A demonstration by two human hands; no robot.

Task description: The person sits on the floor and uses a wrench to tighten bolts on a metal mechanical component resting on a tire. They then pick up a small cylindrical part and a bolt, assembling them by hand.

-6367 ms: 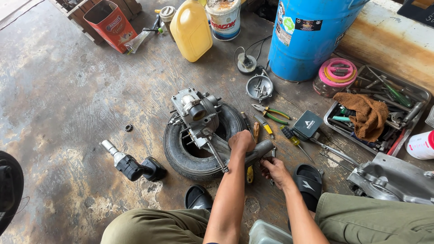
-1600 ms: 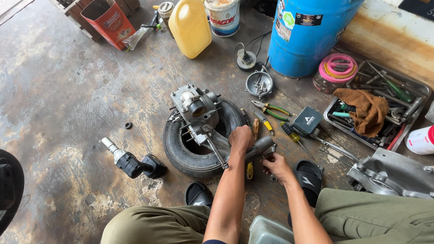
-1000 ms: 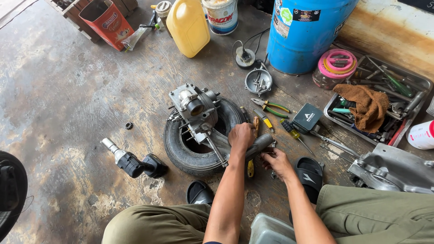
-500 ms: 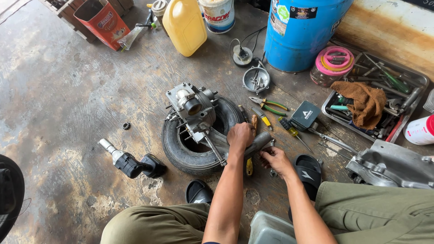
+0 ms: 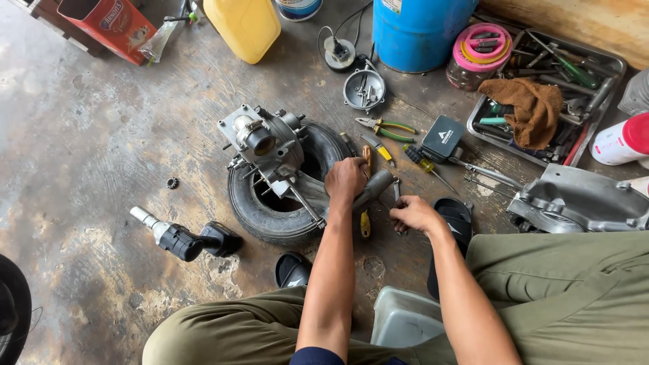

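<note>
- Engine casing [image 5: 267, 145]: a grey metal assembly with a round port facing up, resting on the upper left rim of a small black tyre [image 5: 284, 186] that lies flat on the stained concrete floor [image 5: 101, 135].
- Left hand [image 5: 345, 179]: closed over the tyre's right rim, gripping the near end of a grey metal tube [image 5: 375, 189] that slants up to the right.
- Right hand [image 5: 412, 213]: just right of the tube, fingers curled around a small metal tool; exactly what it grips cannot be told. The two hands are near each other but not touching.
- Right of the tyre: a yellow-handled screwdriver [image 5: 365, 220] lies beneath the tube; pliers [image 5: 385, 126], a small black box [image 5: 443, 137] and more screwdrivers crowd the floor.
- Far edge: a yellow jerrycan [image 5: 243, 27], a blue drum [image 5: 422, 30], a shallow metal bowl [image 5: 364, 88] of small parts and a tool tray [image 5: 595, 101] holding a brown rag [image 5: 531, 111].
- Left of the tyre: a black impact wrench [image 5: 179, 236] lies on its side; beyond it the floor is open, with only a small black ring [image 5: 172, 182] lying on it.
- Right edge: a grey metal cover [image 5: 574, 199] near the person's knee.
</note>
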